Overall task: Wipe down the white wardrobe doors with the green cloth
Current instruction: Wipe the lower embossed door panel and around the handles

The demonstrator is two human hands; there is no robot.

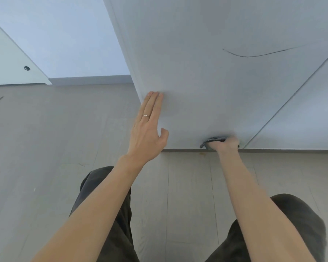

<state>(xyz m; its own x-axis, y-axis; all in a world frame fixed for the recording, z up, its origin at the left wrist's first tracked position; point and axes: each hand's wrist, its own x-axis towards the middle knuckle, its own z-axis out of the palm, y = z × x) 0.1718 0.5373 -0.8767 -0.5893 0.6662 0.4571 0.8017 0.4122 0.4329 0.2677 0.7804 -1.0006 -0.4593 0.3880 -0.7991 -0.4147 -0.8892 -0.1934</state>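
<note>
Wiping low along a white wardrobe door (225, 91), a person works the right hand (225, 143) against the panel just above its bottom edge, close to the seam with the neighbouring door (301, 129). The cloth (213, 140) is bunched under that hand and shows only as a small fold poking out at the hand's left side; in this light it reads grey rather than green. The right fingers are hidden against the door, so their exact grip cannot be told, though the hand appears closed over the cloth. The left hand (148, 129) lies flat on the same door near its left edge, fingers (155, 103) straight and held together, thumb apart, a ring on one finger; it holds nothing and seems to steady the panel. A thin dark curved mark (254, 54) sits higher on the door, well apart from the cloth.

Judging by the position, the pass in hand covers the door's lowest strip. Doing it well would likely mean keeping the cloth pressed flat, running it level along the bottom edge into the corner by the seam, and overlapping each stroke. The bracing hand should hold the door firm so pressure does not swing it. The dark mark above probably needs a harder, repeated rub. Pale floorboards (187, 195) lie below.
</note>
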